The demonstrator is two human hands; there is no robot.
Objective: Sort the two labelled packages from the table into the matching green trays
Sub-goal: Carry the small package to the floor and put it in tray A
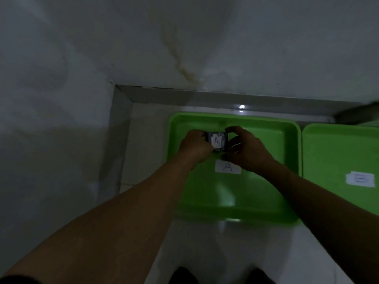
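Both forearms reach forward over a pale counter [205, 253] set into a grey-walled corner. Left hand [194, 147] and right hand [249, 152] pinch a small dark package [217, 141] between them, fingers [231, 130] closed on its opposite edges. Its white label reads "A". It is held above the green tray [287, 140] whose paper label [228, 167] reads "A"; the neighbouring tray [328, 152] is marked "B" [360, 178].

Green trays [291, 152], white labels [228, 167], grey-and-white mottled package [217, 141]
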